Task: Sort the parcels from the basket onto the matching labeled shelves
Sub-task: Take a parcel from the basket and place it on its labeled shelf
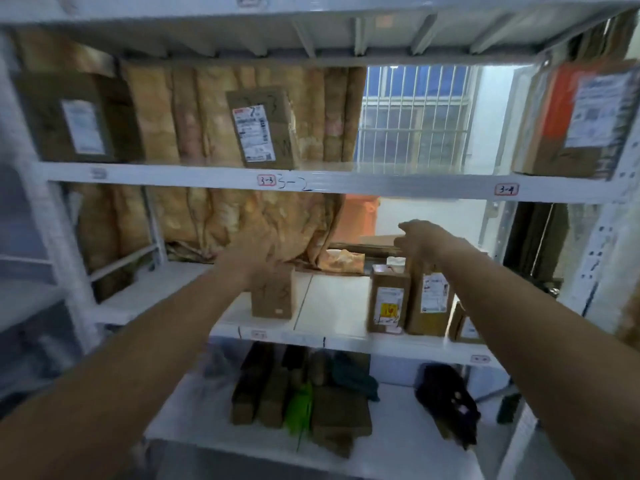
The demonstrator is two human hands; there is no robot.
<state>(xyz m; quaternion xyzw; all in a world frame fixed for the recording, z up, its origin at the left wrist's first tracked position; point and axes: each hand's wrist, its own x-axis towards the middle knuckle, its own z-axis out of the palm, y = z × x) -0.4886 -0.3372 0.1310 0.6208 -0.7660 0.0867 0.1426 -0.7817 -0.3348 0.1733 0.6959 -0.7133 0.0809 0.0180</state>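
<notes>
Placing step: the left hand (249, 254) is resting on top of a parcel (273, 297) standing upright on the shelf (332, 306), blur hiding whether it is gripping; the right hand (424, 240) is hovering loosely curled and empty over the boxes (388, 301) just under it. The next move is probably calling for the left hand to release and withdraw straight, leaving the parcel standing.

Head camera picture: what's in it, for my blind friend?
Two hands reach into a white parcel shelf: the left hand is at the top of a small cardboard box, the right hand above taller labelled boxes. More parcels fill other shelves.
</notes>
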